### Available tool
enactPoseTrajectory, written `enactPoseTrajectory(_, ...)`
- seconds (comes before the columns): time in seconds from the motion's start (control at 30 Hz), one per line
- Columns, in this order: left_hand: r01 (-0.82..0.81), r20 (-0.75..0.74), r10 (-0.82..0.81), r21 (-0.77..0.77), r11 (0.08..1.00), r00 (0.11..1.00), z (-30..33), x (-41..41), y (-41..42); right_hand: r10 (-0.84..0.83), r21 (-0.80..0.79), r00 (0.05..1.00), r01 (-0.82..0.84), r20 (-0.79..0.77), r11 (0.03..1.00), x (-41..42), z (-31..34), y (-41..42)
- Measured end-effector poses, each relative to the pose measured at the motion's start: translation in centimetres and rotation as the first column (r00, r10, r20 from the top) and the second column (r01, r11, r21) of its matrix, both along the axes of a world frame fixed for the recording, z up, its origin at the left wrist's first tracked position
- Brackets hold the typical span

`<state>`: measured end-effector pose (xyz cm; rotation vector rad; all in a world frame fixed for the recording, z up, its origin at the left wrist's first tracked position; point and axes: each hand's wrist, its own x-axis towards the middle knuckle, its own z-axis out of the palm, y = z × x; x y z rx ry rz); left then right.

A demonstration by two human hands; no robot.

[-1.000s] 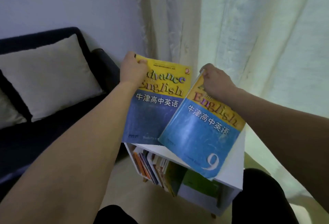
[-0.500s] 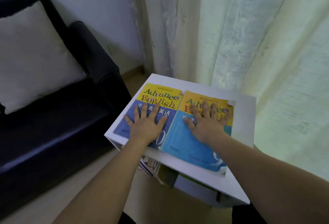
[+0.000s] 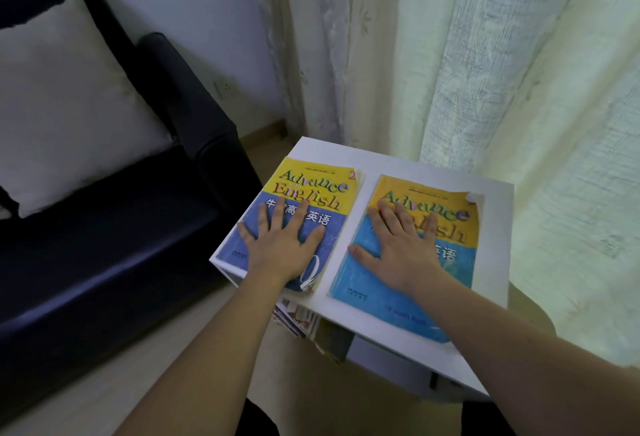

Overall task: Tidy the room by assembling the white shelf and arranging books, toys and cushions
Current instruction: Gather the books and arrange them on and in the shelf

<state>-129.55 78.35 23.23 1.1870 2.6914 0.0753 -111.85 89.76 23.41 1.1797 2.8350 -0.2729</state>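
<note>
On top of the white shelf [image 3: 408, 168], the left hand [image 3: 280, 248] lies flat with fingers straight and spread, palm pressing the cover of the dark-blue book [image 3: 301, 224]. It grasps nothing. That book sits at the shelf top's left edge, its near left corner close to the shelf's front-left corner, its yellow title band toward the far side. The right hand [image 3: 401, 248] lies likewise flat, fingers straight and slightly splayed, palm down on the light-blue book [image 3: 415, 300], gripping nothing. This second book lies just beside the first, toward the right, with a narrow strip of bare white top between them; they do not touch. Its far right corner is curled and worn. Its near end reaches the front edge of the shelf top, under the right forearm. A band of bare top runs along the shelf's right edge and along the far edge beyond both books.

Below the top, in the open compartment at the front, a row of other books [image 3: 298, 321] stands packed together, only their upper edges showing. Pale curtains [image 3: 519, 71] hang behind and to the right of the shelf. Left of the shelf stands a dark sofa [image 3: 104, 262], its armrest near the shelf's left side, with a light cushion [image 3: 65, 106] leaning against its backrest. Wooden floor shows between sofa and shelf.
</note>
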Motion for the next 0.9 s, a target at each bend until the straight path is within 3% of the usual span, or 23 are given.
enactPoseTrajectory(0.9,0.094,-0.038,-0.092,0.085,0.992,0.995,-1.1,1.4,0.1,0.018,0.046,1.0,-0.019,0.022,0.999,-0.4,-1.1,0.5)
